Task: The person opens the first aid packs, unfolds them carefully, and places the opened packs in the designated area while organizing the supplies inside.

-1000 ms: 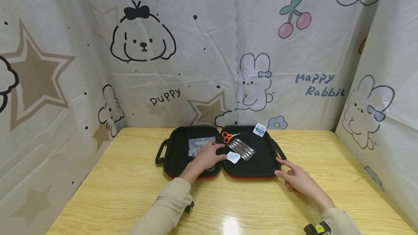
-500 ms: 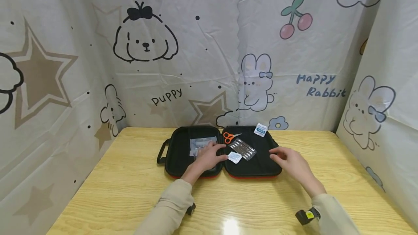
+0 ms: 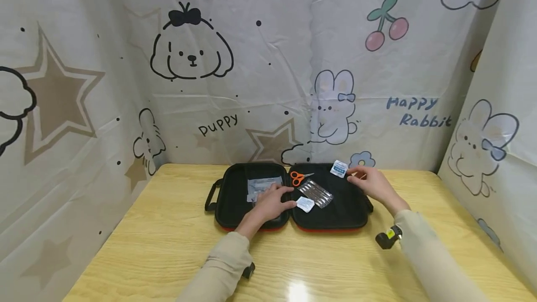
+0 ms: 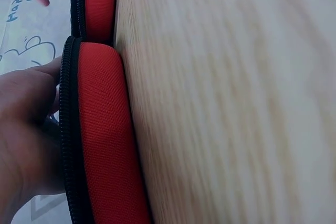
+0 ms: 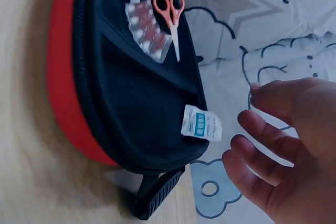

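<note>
A black-lined, red-shelled zip case [image 3: 325,223] lies unfolded on the table. My left hand [image 3: 268,206] reaches into its left half beside clear plastic packets [image 3: 262,184], thumb and index finger apart; its other fingers are partly hidden. Close to the small white sachet with a teal label [image 3: 339,168], at the right half's far edge, is my right hand [image 3: 373,184]. In the right wrist view, a gap separates its loosely bent fingers [image 5: 249,179] from the sachet [image 5: 201,123]. Orange-handled scissors [image 3: 298,178], a clear pack of white-tipped sticks [image 3: 316,193] and another white sachet [image 3: 305,204] lie in the right half.
The case rests on a wood-grain table [image 3: 319,264] near its far edge. A black carry handle [image 3: 211,195] sticks out at the left, another handle [image 5: 157,195] at the right. A printed curtain [image 3: 268,59] stands behind and at both sides.
My right hand has left the case's right edge and moved up and away from me to beside the far sachet. My left hand stays in the left half. The view has shifted slightly.
</note>
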`<state>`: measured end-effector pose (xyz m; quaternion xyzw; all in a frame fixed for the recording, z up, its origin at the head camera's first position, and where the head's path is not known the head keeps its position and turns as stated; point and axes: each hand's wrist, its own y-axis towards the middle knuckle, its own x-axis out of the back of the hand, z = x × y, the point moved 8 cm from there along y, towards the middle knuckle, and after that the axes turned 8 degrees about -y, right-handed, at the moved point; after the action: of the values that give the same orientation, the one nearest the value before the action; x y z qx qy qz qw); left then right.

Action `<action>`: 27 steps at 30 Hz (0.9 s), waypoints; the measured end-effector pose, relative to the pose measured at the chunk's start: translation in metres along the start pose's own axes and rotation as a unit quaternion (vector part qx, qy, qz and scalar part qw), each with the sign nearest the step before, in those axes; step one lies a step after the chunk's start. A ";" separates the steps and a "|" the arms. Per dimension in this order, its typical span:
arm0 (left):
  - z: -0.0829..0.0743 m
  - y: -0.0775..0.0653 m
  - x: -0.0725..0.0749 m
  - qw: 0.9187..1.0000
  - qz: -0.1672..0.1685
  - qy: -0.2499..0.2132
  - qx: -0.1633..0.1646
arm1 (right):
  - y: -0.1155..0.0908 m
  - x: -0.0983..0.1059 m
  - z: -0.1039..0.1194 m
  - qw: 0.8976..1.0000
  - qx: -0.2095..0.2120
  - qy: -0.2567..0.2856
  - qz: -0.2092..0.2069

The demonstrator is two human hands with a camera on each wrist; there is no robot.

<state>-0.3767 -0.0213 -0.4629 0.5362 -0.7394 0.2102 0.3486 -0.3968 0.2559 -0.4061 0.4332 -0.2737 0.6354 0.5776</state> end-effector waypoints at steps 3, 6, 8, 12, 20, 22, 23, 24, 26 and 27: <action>-0.003 0.001 -0.002 1.000 0.000 -0.001 -0.003 | 0.010 0.003 -0.007 1.000 0.002 -0.002 -0.002; -0.003 0.000 -0.002 1.000 -0.006 0.004 0.001 | 0.020 0.004 -0.015 1.000 -0.002 0.009 -0.011; -0.001 -0.002 -0.003 1.000 -0.006 0.008 0.006 | 0.026 0.001 -0.020 1.000 -0.007 0.022 -0.012; 0.002 -0.004 -0.004 1.000 -0.006 0.012 0.009 | 0.036 -0.004 -0.024 0.999 -0.005 0.032 -0.011; 0.000 0.000 -0.009 1.000 -0.007 0.011 0.005 | 0.049 -0.006 -0.034 1.000 0.011 0.003 -0.022; 0.000 0.001 -0.010 1.000 -0.006 0.008 0.006 | 0.050 -0.006 -0.038 1.000 0.010 0.003 -0.027; -0.001 0.001 -0.010 1.000 -0.006 0.007 0.008 | 0.052 -0.006 -0.039 0.999 0.009 0.004 -0.031; -0.001 0.001 -0.008 1.000 -0.007 0.005 0.009 | 0.054 -0.006 -0.040 0.999 0.007 0.006 -0.032; -0.002 0.000 -0.005 1.000 -0.008 0.005 0.010 | 0.058 -0.008 -0.041 0.999 0.006 0.006 -0.035; -0.003 0.000 -0.004 1.000 -0.009 0.006 0.009 | 0.060 -0.009 -0.041 0.999 0.004 0.007 -0.034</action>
<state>-0.3747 -0.0168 -0.4633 0.5449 -0.7302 0.2174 0.3502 -0.4647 0.2754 -0.4244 0.4401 -0.2518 0.6197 0.5990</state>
